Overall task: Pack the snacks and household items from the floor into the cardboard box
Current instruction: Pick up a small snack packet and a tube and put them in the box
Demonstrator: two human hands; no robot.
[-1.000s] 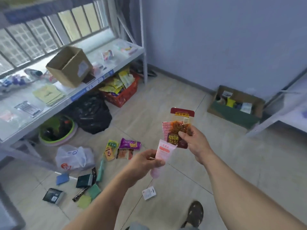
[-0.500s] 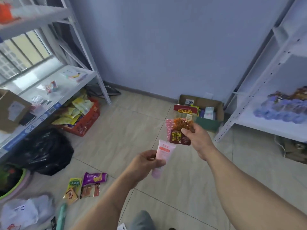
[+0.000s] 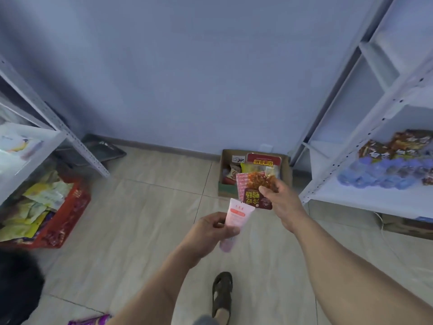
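Observation:
My left hand [image 3: 212, 228] grips a pink tube [image 3: 235, 219] around its lower half, cap end down. My right hand [image 3: 281, 202] pinches a bunch of red and orange snack packets [image 3: 253, 186] by their right side, held up in front of the cardboard box [image 3: 287, 170]. The box stands open on the floor against the far wall and holds several packets. A purple snack bag [image 3: 90, 321] lies on the floor at the bottom edge.
A white shelf rack [image 3: 365, 198] with snacks stands at the right, close to the box. Another rack [image 3: 70, 137] is at the left, with a red basket [image 3: 68, 221] of yellow packets under it. A black bag [image 3: 18, 285] sits lower left. My sandalled foot [image 3: 222, 292] is below.
The view has swung right and closer to the box; the pile of items on the floor has dropped out of sight. Both hands still hold the same things, carried toward the box.

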